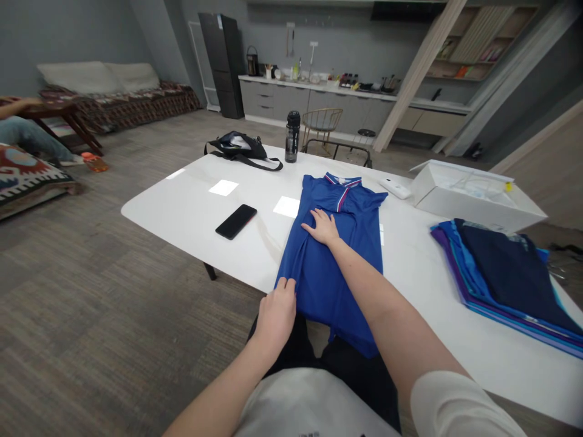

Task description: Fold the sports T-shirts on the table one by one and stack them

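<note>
A blue polo shirt [319, 273] lies on the white table [200, 188], its striped collar toward the far side and its lower end hanging over the near edge. My left hand [279, 306] pinches the shirt's lower left corner at the table's edge, where a long fold runs up the cloth. Higher up, my right hand [322, 227] rests on the middle of the shirt with its fingers spread, pressing the cloth flat below the placket.
On the table are a black phone [236, 221], a black bag [237, 144], a dark bottle [292, 137], a white device [395, 189], an open white box [473, 203] and a stack of folded clothes [510, 273]. A person's leg [34, 138] shows at far left.
</note>
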`<action>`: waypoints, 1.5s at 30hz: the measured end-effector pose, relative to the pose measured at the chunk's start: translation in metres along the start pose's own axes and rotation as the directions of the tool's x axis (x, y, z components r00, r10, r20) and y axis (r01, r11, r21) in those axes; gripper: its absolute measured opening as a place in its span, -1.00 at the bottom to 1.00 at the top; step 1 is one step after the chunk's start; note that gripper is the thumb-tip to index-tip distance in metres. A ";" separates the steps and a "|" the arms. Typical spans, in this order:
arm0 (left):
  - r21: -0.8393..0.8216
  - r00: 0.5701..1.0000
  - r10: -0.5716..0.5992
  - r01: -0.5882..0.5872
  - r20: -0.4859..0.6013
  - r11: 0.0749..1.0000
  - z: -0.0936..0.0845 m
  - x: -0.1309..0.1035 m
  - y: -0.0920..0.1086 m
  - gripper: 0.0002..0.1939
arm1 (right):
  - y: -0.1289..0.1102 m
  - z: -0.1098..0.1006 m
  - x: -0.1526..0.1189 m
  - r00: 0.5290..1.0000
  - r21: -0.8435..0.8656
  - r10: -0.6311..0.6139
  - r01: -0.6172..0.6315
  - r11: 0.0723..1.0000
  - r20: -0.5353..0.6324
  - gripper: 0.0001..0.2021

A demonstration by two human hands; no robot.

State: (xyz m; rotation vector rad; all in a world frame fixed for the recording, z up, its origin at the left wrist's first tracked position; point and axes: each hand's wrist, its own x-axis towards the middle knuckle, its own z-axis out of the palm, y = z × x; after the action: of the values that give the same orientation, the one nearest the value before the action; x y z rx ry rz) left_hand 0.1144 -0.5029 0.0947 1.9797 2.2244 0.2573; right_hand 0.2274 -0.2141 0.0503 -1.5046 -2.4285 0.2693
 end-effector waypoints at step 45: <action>-0.528 0.736 0.428 -0.676 -0.524 0.514 0.074 -0.083 -0.018 -0.65 | -0.097 -0.004 -0.305 0.830 0.849 0.232 -0.527 0.035 0.506 -0.75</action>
State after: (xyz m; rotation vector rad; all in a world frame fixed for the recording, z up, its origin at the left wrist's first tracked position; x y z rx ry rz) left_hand 0.1232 -0.5858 0.0190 2.1748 1.1460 1.3822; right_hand 0.2758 -0.5300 0.0425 -1.3101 -1.0908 1.8501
